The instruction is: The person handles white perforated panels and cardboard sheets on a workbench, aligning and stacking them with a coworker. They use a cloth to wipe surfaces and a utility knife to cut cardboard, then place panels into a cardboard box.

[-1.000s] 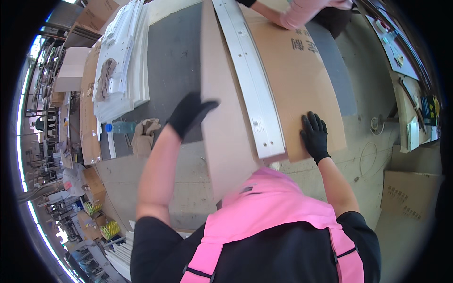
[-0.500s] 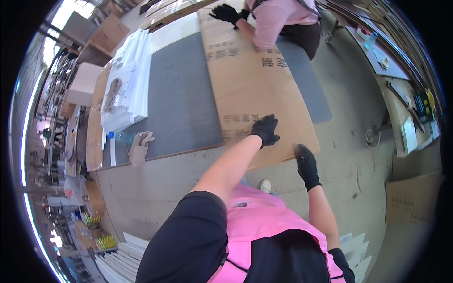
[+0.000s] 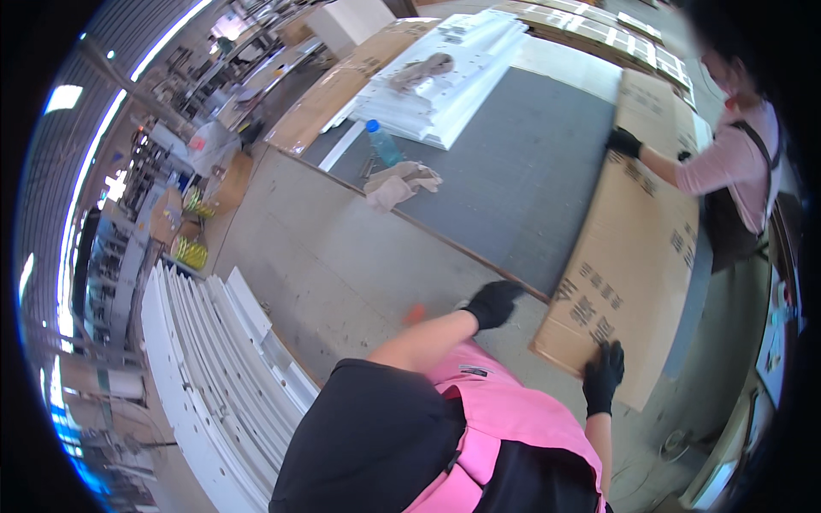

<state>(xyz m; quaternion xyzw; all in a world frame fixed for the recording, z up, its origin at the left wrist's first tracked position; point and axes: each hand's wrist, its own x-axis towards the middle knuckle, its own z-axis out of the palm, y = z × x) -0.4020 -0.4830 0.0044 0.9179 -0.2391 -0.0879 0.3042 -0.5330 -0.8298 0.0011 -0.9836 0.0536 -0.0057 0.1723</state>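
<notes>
A long, flat brown cardboard carton [image 3: 637, 256] with dark printing lies lengthwise along the right side of the grey-topped table [image 3: 534, 162], its near end jutting past the table edge. My right hand [image 3: 604, 376], black-gloved, rests on that near end with fingers stretched out over the top face. My left hand [image 3: 494, 305], gloved too, is off the carton, in the air to its left by the table's front edge; its fingers point right and hold nothing I can see. Across the table, a co-worker's black-gloved hand [image 3: 625, 143] touches the carton's left edge.
White panels [image 3: 436, 85] are stacked on the table's far left, a grey cloth on top. Near them sit a blue-capped bottle [image 3: 385, 144] and a pale glove [image 3: 402, 184]. Several long white boards [image 3: 218, 368] stand at my lower left. The co-worker [image 3: 740, 162] stands at the right.
My view has swung left, so the table appears further right. My left hand has come off the carton; my right hand has shifted from its corner onto its near end.
</notes>
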